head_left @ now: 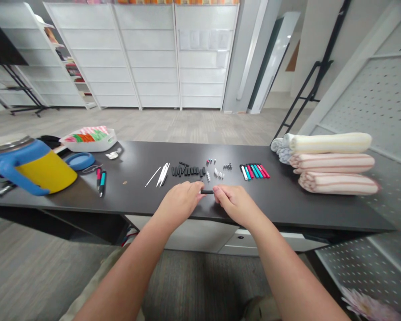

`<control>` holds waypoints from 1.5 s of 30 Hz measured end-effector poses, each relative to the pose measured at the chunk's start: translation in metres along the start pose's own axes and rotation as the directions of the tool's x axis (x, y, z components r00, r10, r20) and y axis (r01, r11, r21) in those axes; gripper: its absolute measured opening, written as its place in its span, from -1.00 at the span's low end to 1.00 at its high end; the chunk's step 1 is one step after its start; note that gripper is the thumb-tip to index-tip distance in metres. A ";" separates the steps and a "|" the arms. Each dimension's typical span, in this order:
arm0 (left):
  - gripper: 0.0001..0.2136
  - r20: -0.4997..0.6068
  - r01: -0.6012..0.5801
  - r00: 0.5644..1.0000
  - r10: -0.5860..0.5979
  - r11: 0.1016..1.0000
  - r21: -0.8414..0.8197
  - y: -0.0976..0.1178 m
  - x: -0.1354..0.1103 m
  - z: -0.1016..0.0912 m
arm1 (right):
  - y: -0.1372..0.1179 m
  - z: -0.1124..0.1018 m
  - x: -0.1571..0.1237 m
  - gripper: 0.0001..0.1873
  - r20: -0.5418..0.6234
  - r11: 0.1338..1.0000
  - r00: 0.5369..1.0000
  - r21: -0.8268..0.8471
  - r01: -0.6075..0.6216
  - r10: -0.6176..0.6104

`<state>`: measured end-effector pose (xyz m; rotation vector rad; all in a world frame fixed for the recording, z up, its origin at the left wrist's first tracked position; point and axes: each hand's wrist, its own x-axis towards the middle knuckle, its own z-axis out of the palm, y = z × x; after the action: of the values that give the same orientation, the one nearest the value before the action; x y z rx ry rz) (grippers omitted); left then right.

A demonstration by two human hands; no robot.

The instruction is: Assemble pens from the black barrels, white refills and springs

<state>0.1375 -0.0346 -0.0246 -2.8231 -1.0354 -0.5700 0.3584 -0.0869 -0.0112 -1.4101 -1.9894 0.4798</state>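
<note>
"Fingers [219, 193]?"

"Clamped black tube [207, 192] between left hand [182, 200] and right hand [236, 203], one end each, front edge of desk [137, 196] just nearer."

"Room for moving?"

"Met black sleeves [196, 170] just beyond those fingers; opened sideways toward rolled towels [334, 162], well right."

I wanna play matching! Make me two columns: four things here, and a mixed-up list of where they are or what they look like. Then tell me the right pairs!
1. big mug
2. rolled towels
3. black piece
4. white basket

A. between the left hand and right hand
B. filled with colourful things
C. blue and yellow
D. piled at the desk's right end

Pairs: 1-C, 2-D, 3-A, 4-B
</note>
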 end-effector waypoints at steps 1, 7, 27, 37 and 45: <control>-0.81 0.007 0.023 1.000 -0.022 1.000 -0.022 0.000 0.001 0.000 | -0.001 0.000 0.001 -0.50 -0.006 1.000 1.000 -0.017 -0.002 0.001; -0.83 0.049 0.055 0.998 -0.051 0.995 -0.082 -0.001 0.004 -0.004 | 0.003 0.000 0.003 -0.54 -0.006 0.996 1.000 -0.084 0.004 -0.004; -0.70 0.055 0.061 0.997 -0.050 0.971 -0.230 -0.007 0.002 -0.006 | 0.009 0.000 0.001 -0.76 0.004 0.975 0.988 0.162 -0.152 0.154; -0.69 0.040 0.079 0.997 -0.072 0.968 -0.240 -0.009 0.004 -0.001 | 0.012 0.000 0.003 -0.71 0.009 0.967 0.985 0.190 -0.169 0.171; -0.70 0.044 0.095 0.995 -0.087 0.968 -0.231 -0.007 0.005 -0.003 | 0.014 0.002 0.004 -0.68 -0.031 0.959 0.977 0.201 -0.202 0.213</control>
<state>0.1355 -0.0269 -0.0208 -3.0073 -1.1818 -0.6981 0.3657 -0.0783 -0.0198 -1.4961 -1.7087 0.7052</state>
